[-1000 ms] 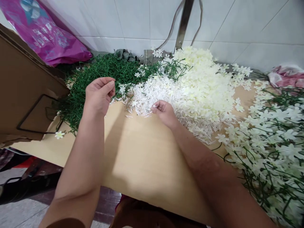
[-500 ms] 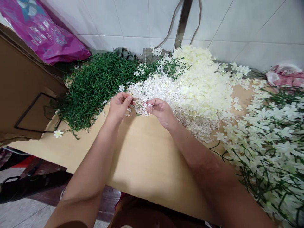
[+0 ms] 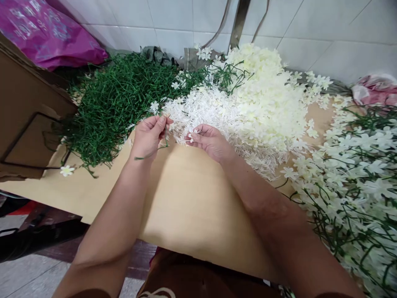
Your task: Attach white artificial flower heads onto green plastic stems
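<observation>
Between the thumb and fingers of my left hand (image 3: 151, 131) is a thin green artificial stem (image 3: 166, 140), its lower end curling back across my wrist. My right hand (image 3: 211, 141) pinches a small white artificial flower (image 3: 192, 135), a short way right of the stem and apart from it. Behind my hands lies a heap of thin white pieces (image 3: 204, 108). Green stems (image 3: 120, 99) are piled on the left, and loose pale yellow-white blossoms (image 3: 266, 99) are heaped right of the white pieces.
Flowers on green stems (image 3: 362, 182) spread over the right side of the board (image 3: 186, 194). A cardboard box (image 3: 27, 103) stands at left, with a purple plastic bag (image 3: 58, 37) behind it. A single flower (image 3: 67, 170) lies near the box. The tiled wall (image 3: 173, 16) closes off the back.
My left hand has moved left, away from my right hand, and the stem now hangs down and bends over the wrist. My right hand still pinches the flower. The view has shifted slightly.
</observation>
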Demonstrator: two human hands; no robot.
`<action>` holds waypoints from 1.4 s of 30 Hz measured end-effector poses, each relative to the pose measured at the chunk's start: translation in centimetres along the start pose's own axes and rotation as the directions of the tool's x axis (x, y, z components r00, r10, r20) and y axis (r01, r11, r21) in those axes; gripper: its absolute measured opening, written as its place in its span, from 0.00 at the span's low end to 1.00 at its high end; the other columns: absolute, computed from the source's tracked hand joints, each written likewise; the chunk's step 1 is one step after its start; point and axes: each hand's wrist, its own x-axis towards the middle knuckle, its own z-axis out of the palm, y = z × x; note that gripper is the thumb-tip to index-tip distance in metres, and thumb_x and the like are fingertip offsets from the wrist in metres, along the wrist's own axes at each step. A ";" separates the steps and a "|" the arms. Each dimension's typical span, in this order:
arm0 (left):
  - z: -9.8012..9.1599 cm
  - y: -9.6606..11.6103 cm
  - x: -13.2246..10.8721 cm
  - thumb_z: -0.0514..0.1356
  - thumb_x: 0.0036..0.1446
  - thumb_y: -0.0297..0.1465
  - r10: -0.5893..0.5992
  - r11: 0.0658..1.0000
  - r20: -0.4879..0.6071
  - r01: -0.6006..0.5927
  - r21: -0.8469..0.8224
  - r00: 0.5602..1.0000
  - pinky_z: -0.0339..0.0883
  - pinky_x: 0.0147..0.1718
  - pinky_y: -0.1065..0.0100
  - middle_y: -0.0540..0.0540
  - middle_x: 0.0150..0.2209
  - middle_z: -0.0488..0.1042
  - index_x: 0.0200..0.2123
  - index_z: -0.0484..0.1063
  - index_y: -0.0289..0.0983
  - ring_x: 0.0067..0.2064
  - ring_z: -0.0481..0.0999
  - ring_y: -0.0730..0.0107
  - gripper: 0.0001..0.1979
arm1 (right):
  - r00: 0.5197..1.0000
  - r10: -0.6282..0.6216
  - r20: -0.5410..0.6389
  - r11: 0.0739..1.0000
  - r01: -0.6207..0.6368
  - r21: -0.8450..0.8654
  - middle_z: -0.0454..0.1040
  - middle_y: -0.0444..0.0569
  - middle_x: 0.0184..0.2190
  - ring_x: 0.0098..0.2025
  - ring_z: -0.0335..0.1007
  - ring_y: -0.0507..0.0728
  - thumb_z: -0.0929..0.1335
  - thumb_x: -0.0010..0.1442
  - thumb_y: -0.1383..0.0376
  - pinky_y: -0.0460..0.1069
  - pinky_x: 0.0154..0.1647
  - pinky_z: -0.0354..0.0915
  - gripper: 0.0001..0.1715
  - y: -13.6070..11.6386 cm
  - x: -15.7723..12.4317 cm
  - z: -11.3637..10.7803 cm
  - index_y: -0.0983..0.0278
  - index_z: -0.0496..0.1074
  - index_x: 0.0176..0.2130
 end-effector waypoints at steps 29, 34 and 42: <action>1.3 -1.2 -1.1 0.59 0.55 0.35 -0.240 0.949 0.571 0.066 0.308 0.785 0.55 0.26 0.72 0.51 0.21 0.64 0.22 0.71 0.35 0.24 0.60 0.76 0.12 | 0.994 0.109 0.007 0.937 -0.101 -0.334 0.74 0.41 0.19 0.25 0.70 0.49 0.81 0.33 0.54 0.46 0.31 0.67 0.23 -1.8 0.2 -1.6 0.64 0.72 0.23; 1.3 -1.8 -1.0 0.60 0.54 0.41 -0.229 0.953 0.557 0.069 0.294 0.798 0.53 0.25 0.72 0.50 0.21 0.63 0.22 0.69 0.35 0.24 0.59 0.75 0.16 | 0.995 0.096 -0.017 0.939 -0.096 -0.329 0.74 0.40 0.19 0.25 0.70 0.49 0.81 0.33 0.56 0.46 0.30 0.66 0.24 -1.5 0.1 -1.6 0.63 0.69 0.22; 1.2 -2.4 -0.8 0.63 0.49 0.45 -0.253 0.952 0.623 0.077 0.296 0.740 0.53 0.24 0.73 0.51 0.21 0.64 0.21 0.69 0.35 0.24 0.59 0.77 0.19 | 0.988 0.128 0.087 0.896 -0.077 -0.437 0.74 0.41 0.21 0.27 0.71 0.50 0.81 0.34 0.59 0.47 0.34 0.66 0.22 -1.7 0.0 -2.0 0.65 0.69 0.22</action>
